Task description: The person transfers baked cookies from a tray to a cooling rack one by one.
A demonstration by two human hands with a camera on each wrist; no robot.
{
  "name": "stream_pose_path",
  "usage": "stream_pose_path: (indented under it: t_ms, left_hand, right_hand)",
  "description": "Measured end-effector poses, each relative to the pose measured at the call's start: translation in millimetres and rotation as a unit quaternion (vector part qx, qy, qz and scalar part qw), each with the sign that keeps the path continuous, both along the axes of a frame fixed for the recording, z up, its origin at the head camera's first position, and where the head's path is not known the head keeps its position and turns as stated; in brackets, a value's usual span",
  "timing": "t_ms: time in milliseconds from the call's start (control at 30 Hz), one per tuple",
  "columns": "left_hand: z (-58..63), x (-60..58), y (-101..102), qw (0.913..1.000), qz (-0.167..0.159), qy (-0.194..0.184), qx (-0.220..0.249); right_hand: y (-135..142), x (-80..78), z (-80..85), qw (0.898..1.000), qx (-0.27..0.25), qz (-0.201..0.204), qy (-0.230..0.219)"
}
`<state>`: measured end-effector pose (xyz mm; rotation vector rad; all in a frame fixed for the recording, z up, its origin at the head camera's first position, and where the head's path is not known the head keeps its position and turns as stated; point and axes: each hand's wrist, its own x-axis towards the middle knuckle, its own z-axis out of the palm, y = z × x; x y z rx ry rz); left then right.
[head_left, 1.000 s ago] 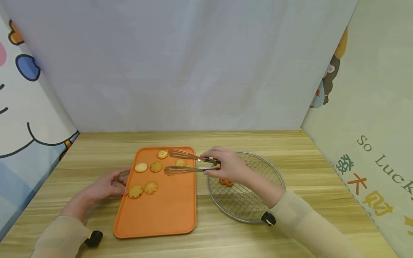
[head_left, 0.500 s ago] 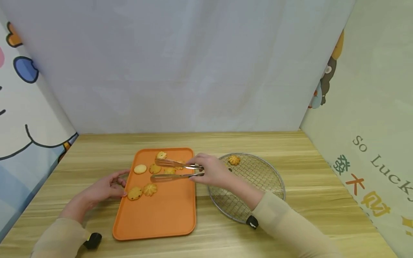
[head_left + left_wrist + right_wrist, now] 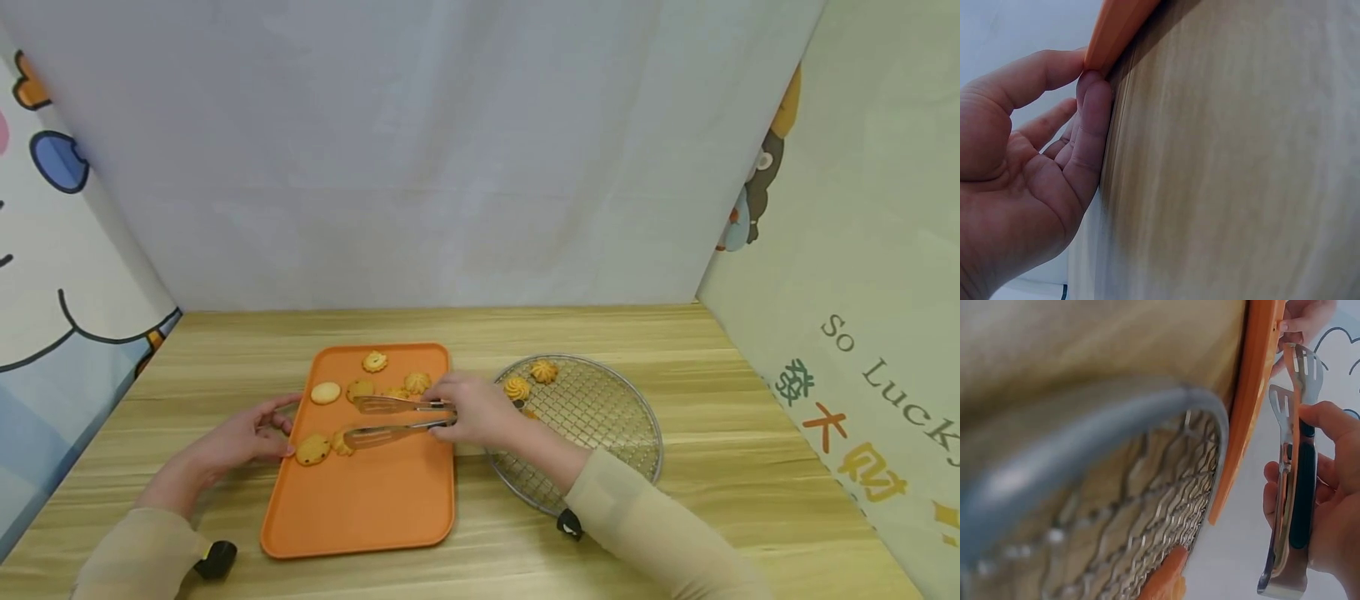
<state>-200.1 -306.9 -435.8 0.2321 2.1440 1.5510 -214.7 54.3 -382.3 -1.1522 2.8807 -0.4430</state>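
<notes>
Right grip (image 3: 476, 408) holds tongs (image 3: 397, 430); I note long axis crosswise, tips left over tray (image 3: 360, 508). Left grip (image 3: 240, 433) pinches tray. Right wrist view shows dark handle (image 3: 1302, 494), head view barely.

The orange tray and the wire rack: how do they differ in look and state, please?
The orange tray is rectangular; the wire rack is round. The tray is solid, the rack open mesh. The left hand pinches the tray's edge; the right forearm crosses above the rack. Both hold cookies.
</notes>
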Motion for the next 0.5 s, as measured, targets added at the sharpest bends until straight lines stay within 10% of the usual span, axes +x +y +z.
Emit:
stream_pose_path:
  t_ms: [500]
  left_hand:
    - [-1.1,-0.6,1.4,0.9999,0.0,0.003,-0.011]
  right_hand:
    - [-16.2,-2.8,-9.0,0.999,0.026,0.02,-0.002]
